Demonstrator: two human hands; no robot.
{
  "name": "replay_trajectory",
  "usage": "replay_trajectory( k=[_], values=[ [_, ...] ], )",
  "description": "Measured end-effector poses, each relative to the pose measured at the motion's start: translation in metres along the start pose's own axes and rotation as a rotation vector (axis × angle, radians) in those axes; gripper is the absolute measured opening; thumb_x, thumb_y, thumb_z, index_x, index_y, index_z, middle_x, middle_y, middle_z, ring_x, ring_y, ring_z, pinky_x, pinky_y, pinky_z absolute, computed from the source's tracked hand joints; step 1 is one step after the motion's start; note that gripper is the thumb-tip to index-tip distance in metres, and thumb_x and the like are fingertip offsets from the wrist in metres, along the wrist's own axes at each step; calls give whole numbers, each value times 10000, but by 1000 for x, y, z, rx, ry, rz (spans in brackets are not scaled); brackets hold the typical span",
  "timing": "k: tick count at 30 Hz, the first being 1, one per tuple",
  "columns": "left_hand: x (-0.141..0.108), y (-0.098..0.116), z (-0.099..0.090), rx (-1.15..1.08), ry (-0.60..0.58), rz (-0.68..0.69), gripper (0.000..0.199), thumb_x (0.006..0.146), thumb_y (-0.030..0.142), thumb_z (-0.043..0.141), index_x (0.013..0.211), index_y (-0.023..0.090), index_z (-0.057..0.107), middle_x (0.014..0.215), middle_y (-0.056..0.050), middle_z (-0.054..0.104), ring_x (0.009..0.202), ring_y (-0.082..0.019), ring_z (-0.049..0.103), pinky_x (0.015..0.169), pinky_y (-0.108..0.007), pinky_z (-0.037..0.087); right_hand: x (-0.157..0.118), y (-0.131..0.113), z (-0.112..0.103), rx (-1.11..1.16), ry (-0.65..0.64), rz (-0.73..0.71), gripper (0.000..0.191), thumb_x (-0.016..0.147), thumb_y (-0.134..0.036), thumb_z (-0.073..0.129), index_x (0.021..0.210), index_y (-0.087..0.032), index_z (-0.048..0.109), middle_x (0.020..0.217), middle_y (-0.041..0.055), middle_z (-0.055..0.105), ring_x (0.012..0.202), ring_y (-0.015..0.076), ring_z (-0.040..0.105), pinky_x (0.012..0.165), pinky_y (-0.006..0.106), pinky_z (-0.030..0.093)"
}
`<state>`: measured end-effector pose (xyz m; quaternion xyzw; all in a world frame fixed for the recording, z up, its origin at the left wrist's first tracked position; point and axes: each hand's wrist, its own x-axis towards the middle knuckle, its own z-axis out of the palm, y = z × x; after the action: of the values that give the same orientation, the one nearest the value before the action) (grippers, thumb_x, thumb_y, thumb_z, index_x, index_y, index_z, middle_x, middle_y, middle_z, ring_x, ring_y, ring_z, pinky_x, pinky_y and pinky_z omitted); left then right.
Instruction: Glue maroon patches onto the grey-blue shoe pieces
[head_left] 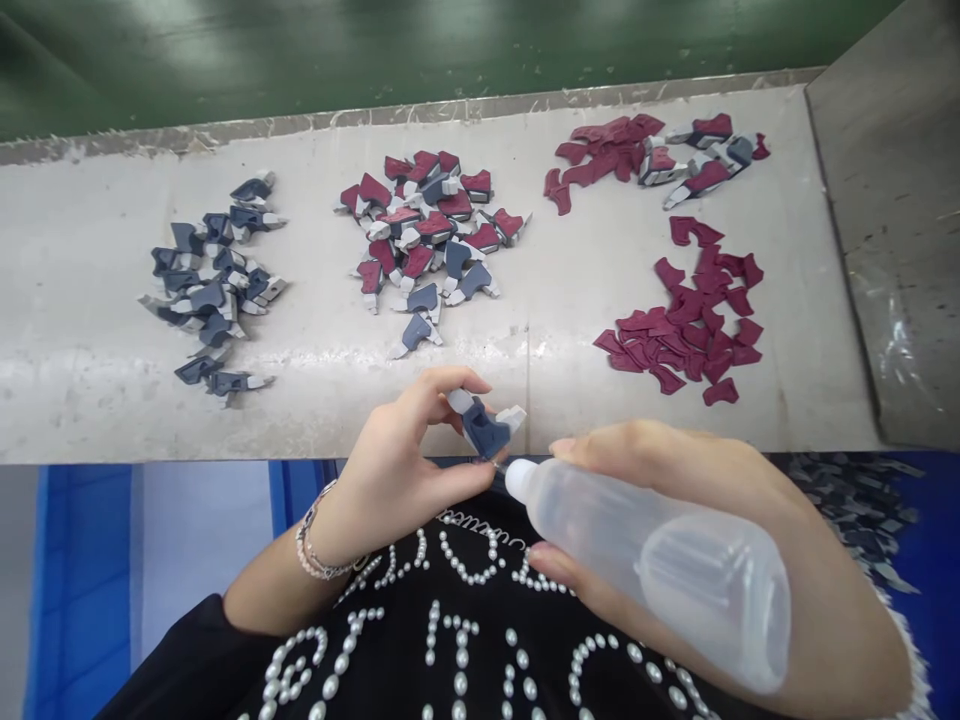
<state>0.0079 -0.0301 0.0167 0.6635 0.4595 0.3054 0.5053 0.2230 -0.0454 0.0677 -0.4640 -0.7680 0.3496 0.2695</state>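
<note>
My left hand (420, 455) grips a dark blue and light grey plastic part (484, 425) between thumb and fingers, just over the table's front edge. In my right hand (667, 470) is a translucent squeeze bottle (660, 560) with a white cap, lying tilted along the palm. The bottle's thin tip points left and meets the lower edge of the part, near my left thumb; whether it touches cannot be made out. The fingers of my right hand wrap round the bottle's upper and lower sides.
On the table (315, 420) lie blue-grey parts (214, 295) at left, maroon-topped parts (431, 225) in the middle, and maroon pieces (690, 325) at right. More maroon pieces (615, 145) lie behind. A metal wall (892, 220) bounds the right; blue bins (75, 560) stand below.
</note>
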Motion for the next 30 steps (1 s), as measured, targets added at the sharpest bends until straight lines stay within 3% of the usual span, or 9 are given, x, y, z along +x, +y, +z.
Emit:
replay_trajectory(
  k=[8, 13, 21, 30],
  values=[
    [0, -2, 1, 91, 55, 26, 503, 756, 124, 800, 1167, 230, 531, 950, -1, 688, 840, -137, 706, 782, -225, 589, -4, -4, -5, 22, 54, 70, 268, 889, -357, 697, 799, -290, 455, 723, -79, 624, 552, 118, 617, 489, 258, 502],
    [0, -4, 2, 101, 78, 32, 551, 712, 61, 800, 1163, 233, 535, 991, 0, 677, 836, -129, 697, 768, -216, 578, -1, -5, 0, 2, 12, 50, 279, 871, -388, 726, 823, -285, 471, 699, -85, 607, 542, 116, 605, 519, 252, 518],
    [1, -5, 1, 110, 41, 52, 521, 738, 119, 809, 1162, 232, 529, 1002, -7, 665, 841, -140, 707, 757, -229, 587, -1, -6, -5, 18, 78, 94, 252, 893, -374, 701, 807, -283, 482, 724, -77, 622, 512, 104, 601, 472, 234, 502],
    [-1, -1, 2, 28, 5, -8, 492, 743, 96, 785, 1137, 240, 527, 966, -1, 680, 838, -140, 710, 803, -242, 600, 1, -6, -2, 18, 46, 102, 229, 900, -425, 681, 869, -318, 481, 741, -52, 623, 549, 174, 621, 487, 291, 538]
  ],
)
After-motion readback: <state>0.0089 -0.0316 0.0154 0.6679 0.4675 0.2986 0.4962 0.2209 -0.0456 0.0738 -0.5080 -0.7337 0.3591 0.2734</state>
